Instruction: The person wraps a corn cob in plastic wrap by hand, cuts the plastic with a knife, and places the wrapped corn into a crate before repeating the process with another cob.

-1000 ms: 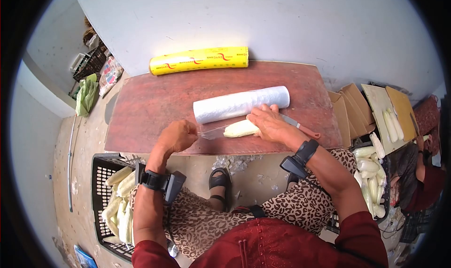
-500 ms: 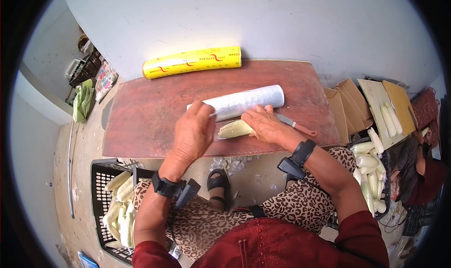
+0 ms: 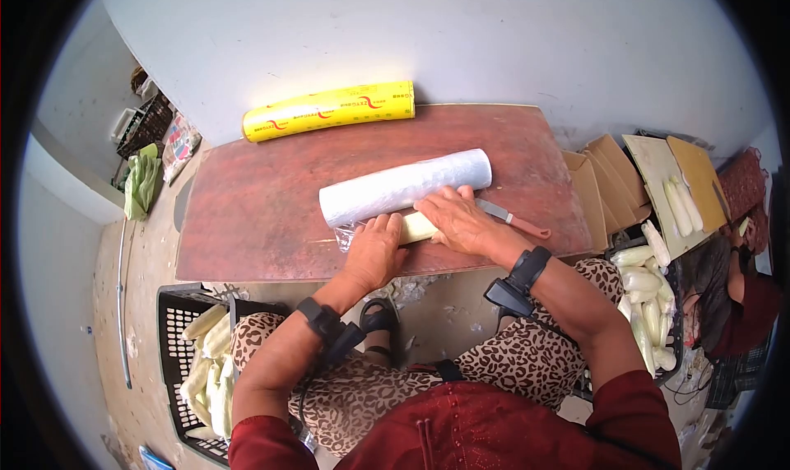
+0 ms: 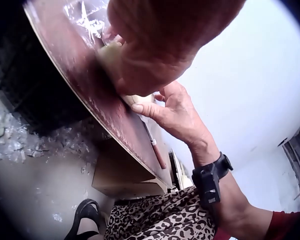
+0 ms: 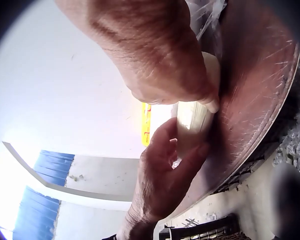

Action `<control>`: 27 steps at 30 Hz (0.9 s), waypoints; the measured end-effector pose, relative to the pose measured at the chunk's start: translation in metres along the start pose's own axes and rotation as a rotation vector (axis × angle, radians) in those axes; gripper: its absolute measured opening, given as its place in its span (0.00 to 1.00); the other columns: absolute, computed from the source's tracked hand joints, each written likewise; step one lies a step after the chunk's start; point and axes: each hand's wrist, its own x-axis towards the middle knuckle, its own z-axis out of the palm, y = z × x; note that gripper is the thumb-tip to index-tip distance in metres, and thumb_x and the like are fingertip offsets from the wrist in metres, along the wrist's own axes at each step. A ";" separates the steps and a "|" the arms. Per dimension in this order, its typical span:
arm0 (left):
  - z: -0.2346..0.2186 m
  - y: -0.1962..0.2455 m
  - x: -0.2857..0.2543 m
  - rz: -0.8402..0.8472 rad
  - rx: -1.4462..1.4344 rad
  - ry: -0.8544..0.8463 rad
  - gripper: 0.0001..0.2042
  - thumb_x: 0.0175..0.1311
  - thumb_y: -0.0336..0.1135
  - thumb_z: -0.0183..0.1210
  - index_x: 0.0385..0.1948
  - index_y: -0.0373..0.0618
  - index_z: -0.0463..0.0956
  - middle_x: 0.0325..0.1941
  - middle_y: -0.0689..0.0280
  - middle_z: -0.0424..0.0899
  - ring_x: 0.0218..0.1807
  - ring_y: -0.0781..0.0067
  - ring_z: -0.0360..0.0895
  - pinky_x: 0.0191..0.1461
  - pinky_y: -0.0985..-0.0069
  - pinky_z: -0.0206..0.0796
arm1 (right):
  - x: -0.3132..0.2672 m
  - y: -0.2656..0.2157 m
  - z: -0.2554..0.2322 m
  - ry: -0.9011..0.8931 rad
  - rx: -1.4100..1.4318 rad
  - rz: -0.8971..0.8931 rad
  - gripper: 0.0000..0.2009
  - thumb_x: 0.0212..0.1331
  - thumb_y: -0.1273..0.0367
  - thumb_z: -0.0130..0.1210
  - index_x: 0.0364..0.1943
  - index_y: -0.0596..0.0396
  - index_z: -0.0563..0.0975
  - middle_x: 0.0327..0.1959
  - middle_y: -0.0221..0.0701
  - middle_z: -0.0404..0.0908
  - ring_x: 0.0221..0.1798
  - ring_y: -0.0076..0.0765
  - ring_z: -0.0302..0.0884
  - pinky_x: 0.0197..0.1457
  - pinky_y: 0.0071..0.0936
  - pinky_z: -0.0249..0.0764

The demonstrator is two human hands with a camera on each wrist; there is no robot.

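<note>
Both hands hold the pale peeled corn cob (image 3: 415,225) on the reddish-brown wooden bench (image 3: 247,198), just near the clear cling-film roll (image 3: 403,186): left hand (image 3: 374,252) cupped round it, right hand (image 3: 457,219) pressing. Loose film at the left end may bunch if they roll unevenly.

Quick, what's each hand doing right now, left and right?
Left hand: curled round one end of the corn cob, holding it.
Right hand: fingers lie over the cob, pressing it on the table.

Reddish table (image 3: 247,215) with film rolls, knife, corn.
</note>
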 end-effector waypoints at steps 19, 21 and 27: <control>-0.010 -0.032 0.003 -0.126 -0.170 0.067 0.08 0.62 0.34 0.55 0.32 0.38 0.76 0.38 0.50 0.81 0.42 0.44 0.79 0.46 0.58 0.71 | -0.010 -0.002 -0.002 0.031 0.000 -0.023 0.25 0.43 0.70 0.68 0.46 0.50 0.67 0.46 0.31 0.68 0.52 0.39 0.65 0.53 0.40 0.56; -0.011 -0.031 0.002 -0.177 -0.131 0.064 0.08 0.63 0.36 0.54 0.33 0.41 0.76 0.38 0.51 0.81 0.41 0.43 0.79 0.46 0.56 0.71 | -0.011 -0.001 -0.003 0.029 0.015 -0.025 0.27 0.42 0.70 0.69 0.48 0.49 0.67 0.47 0.31 0.69 0.53 0.39 0.65 0.53 0.39 0.55; -0.011 -0.028 0.002 -0.225 0.079 0.035 0.07 0.61 0.36 0.55 0.33 0.44 0.77 0.35 0.54 0.82 0.40 0.49 0.80 0.44 0.56 0.72 | -0.011 -0.001 -0.005 0.029 0.055 -0.034 0.29 0.41 0.72 0.69 0.51 0.49 0.69 0.48 0.30 0.71 0.54 0.39 0.66 0.53 0.39 0.55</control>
